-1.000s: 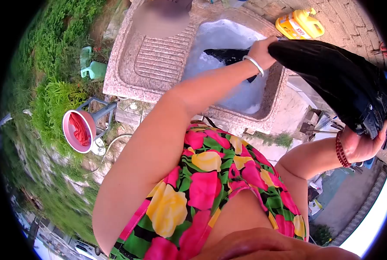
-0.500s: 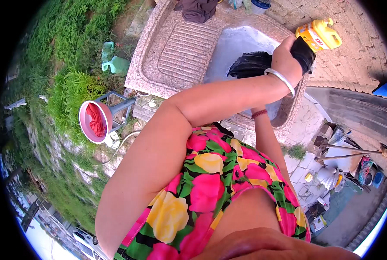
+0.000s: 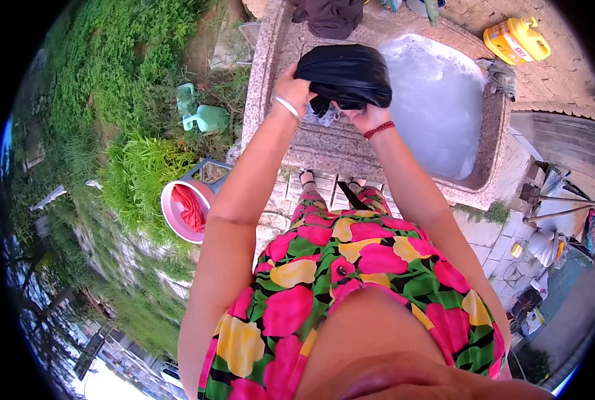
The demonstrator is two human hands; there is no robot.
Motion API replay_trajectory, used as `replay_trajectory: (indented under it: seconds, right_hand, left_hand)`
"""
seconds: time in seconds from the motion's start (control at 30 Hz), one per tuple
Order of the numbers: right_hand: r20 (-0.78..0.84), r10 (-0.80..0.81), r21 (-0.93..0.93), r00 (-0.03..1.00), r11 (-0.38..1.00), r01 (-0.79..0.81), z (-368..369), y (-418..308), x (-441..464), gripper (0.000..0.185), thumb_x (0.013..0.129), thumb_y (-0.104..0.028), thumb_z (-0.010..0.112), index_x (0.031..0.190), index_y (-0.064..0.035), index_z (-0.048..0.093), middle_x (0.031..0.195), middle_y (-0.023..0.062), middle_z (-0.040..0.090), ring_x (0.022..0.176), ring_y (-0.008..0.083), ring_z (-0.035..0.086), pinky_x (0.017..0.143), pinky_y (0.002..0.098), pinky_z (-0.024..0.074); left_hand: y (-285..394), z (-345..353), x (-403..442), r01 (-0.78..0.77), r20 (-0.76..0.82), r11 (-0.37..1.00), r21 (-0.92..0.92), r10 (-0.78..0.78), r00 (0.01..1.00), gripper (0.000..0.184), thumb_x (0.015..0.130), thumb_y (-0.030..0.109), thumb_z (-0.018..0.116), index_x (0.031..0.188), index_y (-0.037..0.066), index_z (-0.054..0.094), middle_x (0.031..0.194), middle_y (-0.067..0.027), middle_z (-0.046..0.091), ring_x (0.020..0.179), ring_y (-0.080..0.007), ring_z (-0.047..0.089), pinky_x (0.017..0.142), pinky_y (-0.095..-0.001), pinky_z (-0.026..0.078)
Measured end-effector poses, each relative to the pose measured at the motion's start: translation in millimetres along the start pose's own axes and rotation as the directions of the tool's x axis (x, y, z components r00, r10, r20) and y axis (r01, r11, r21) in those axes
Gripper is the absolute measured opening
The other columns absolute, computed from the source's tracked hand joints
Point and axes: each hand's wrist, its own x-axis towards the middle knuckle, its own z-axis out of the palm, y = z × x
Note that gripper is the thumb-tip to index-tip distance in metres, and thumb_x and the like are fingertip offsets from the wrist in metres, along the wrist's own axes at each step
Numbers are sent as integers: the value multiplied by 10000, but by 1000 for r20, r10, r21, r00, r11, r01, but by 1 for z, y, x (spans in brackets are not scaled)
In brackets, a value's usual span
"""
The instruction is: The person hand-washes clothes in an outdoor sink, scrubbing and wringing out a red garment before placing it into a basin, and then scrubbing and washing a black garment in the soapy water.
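A shiny, wet-looking black cloth (image 3: 344, 70) is bunched over the ridged washboard (image 3: 337, 148) of the speckled stone sink. My left hand (image 3: 293, 90), with a silver bangle at the wrist, grips the cloth's left end. Beneath its lower right part is my right hand (image 3: 367, 118), wearing a red beaded bracelet. Those fingers are partly covered by the cloth but closed on it. Some suds show on the washboard under the hands. To the right, the basin holds cloudy, foamy water (image 3: 434, 107).
A dark garment (image 3: 331, 15) lies on the sink's far edge. A grey cloth (image 3: 501, 79) hangs over the right rim, near a yellow detergent jug (image 3: 517, 41). A pink basin (image 3: 171, 223) holding red cloth (image 3: 189, 208) and a green watering can (image 3: 207, 119) are at left.
Both hands have moved left from the basin to the washboard with the black cloth, which is out of the water. My left arm no longer crosses my body.
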Motion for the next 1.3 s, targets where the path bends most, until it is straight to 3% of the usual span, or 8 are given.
replay_trajectory:
  seconds: [0.07, 0.17, 0.33, 0.5, 0.63, 0.8, 0.93, 1.3]
  right_hand:
    - [-399, -265, -727, 878, 675, -127, -6, 5, 9, 468, 894, -370, 591, 1254, -75, 537, 1147, 112, 619, 1041, 239, 602, 826, 452, 517]
    - [133, -276, -983, 952, 85, 162, -43, -15, 1, 516, 882, -352, 607, 1272, -26, 521, 1109, 116, 623, 1027, 206, 600, 745, 372, 536]
    - [-309, -304, -940, 901, 243, -240, -17, -89, -3, 533, 897, -398, 551, 1251, 0, 552, 1136, 151, 630, 1056, 245, 595, 874, 346, 483]
    - [122, -538, -983, 834, -180, 28, 2, -68, 134, 646, 895, -603, 382, 1230, -96, 601, 1238, 219, 580, 1191, 368, 517, 1031, 427, 374]
    - [246, -456, -915, 855, -400, 50, 10, 0, 87, 501, 864, -563, 485, 1143, -182, 655, 1287, 171, 542, 1212, 394, 468, 1045, 449, 361]
    - [599, -625, -801, 501, -453, 391, 7, 44, -21, 207, 693, -208, 720, 790, -71, 597, 1102, 126, 560, 1089, 376, 502, 948, 498, 388]
    - [696, -482, -697, 533, -632, 338, -6, 35, 7, 147, 640, -177, 672, 739, -93, 604, 974, 75, 601, 1008, 336, 540, 857, 469, 414]
    - [145, -581, -940, 801, -333, -72, 12, -12, 95, 385, 838, -424, 555, 985, -84, 659, 1101, 110, 629, 1062, 337, 542, 949, 429, 398]
  left_hand:
    - [-18, -60, 23, -41, 11, 908, 416, 40, 999, 357, 829, 26, 550, 1181, -36, 534, 980, -144, 663, 820, -262, 666, 726, -362, 553]
    - [-52, -135, 57, -212, 141, 484, 849, 179, 974, 354, 798, 103, 589, 1120, -44, 577, 938, -208, 660, 827, -349, 655, 747, -389, 526]
    - [13, -79, 66, -359, 286, 170, 918, 346, 894, 340, 842, 274, 549, 1003, -7, 653, 1031, -271, 624, 951, -440, 584, 836, -452, 476]
    - [-14, -34, 121, -476, 575, -323, 818, 438, 691, 426, 902, 446, 497, 977, 41, 605, 1104, -164, 610, 1098, -349, 537, 893, -519, 423]
    - [-38, -31, 79, -247, 272, -161, 955, 152, 950, 523, 883, 517, 485, 1169, 82, 536, 1257, -181, 526, 1183, -378, 472, 933, -608, 354]
    - [-42, -62, -12, -693, 692, -159, 704, 372, 618, 480, 726, 441, 663, 1075, 129, 556, 1079, -180, 527, 1014, -356, 499, 848, -572, 344]
    - [-40, -58, 15, -730, 757, -209, 651, 104, 646, 396, 647, 406, 685, 962, 180, 606, 986, -118, 524, 977, -316, 503, 838, -525, 356]
    - [-55, -18, 121, -551, 571, -155, 820, 273, 774, 412, 893, 453, 465, 981, 100, 658, 1200, -45, 579, 1143, -301, 489, 951, -566, 334]
